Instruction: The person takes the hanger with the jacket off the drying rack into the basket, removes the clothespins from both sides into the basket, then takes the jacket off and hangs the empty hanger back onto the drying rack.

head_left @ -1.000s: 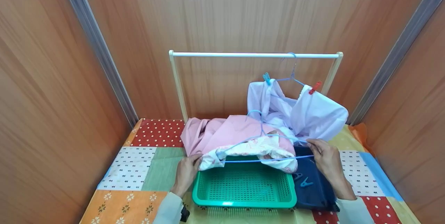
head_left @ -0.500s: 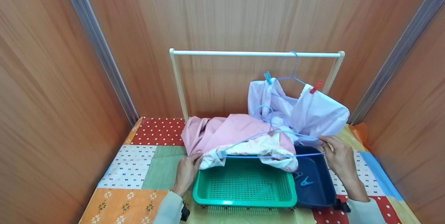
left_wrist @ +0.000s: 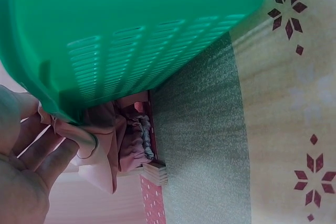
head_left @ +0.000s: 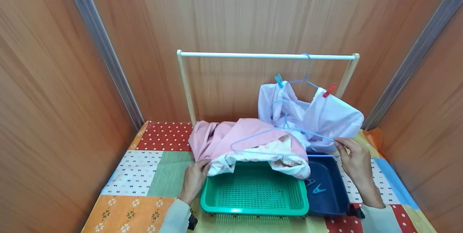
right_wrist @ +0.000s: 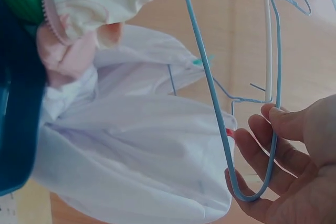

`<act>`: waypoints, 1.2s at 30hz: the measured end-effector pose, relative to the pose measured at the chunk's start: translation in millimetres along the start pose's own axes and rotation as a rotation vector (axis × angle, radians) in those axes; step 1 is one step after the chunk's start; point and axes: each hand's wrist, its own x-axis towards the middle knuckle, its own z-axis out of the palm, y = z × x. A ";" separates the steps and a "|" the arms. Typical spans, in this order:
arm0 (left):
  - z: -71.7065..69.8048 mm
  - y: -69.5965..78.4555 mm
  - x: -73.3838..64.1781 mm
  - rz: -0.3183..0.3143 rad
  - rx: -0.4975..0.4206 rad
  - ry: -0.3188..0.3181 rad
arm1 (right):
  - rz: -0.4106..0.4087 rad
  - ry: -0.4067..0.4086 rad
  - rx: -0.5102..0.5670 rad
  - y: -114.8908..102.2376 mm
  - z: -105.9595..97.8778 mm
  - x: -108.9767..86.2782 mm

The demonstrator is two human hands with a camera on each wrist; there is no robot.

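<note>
A pink garment (head_left: pixel 231 133) with a white floral inside (head_left: pixel 249 157) lies bunched over the back of the green basket (head_left: pixel 253 210). At the garment's front left corner my left hand (head_left: pixel 195 179) pinches its edge; the left wrist view shows fingers (left_wrist: pixel 50 163) against the pink cloth (left_wrist: pixel 79 139) beside the basket rim. In my right hand (head_left: pixel 356 162) is the right end of a blue wire hanger (head_left: pixel 318 155), held between thumb and fingers. The hanger hovers over the garment, hook upward, and its left end is apart from my left hand.
Behind stands a white rack (head_left: pixel 235 55). On it hangs a white garment (head_left: pixel 334 122), clipped to another hanger by a blue clothespin (head_left: pixel 278 80) and a red clothespin (head_left: pixel 329 90). A navy tray (head_left: pixel 334 198) with blue clothespins (head_left: pixel 319 189) adjoins the basket. Wooden panels (head_left: pixel 54 81) enclose the table.
My right hand has moved right and slightly up with the hanger. The hanger's left end has come away from the garment's left side. My left hand has stayed in place.
</note>
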 end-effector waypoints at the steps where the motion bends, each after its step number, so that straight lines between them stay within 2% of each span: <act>1: -0.1 0.2 0.0 -0.002 0.002 -0.001 | -0.002 0.005 0.005 -0.9 0.9 1.3; 8: -0.2 0.0 -0.1 -0.018 -0.025 -0.009 | 0.010 0.028 0.019 -7.0 8.3 9.9; 15: -0.1 -0.6 -0.7 -0.005 -0.029 -0.008 | 0.043 0.034 0.041 -14.0 16.8 21.9; 25: -0.2 -0.7 -1.0 -0.024 -0.038 -0.006 | 0.129 0.024 0.088 -27.4 28.3 41.5; 31: 1.0 -0.8 -1.3 -0.004 0.009 0.012 | 0.127 0.006 0.098 -35.4 34.5 53.9; 36: 0.0 0.0 -0.5 -0.005 0.017 -0.001 | 0.141 -0.004 0.106 -39.8 38.5 65.7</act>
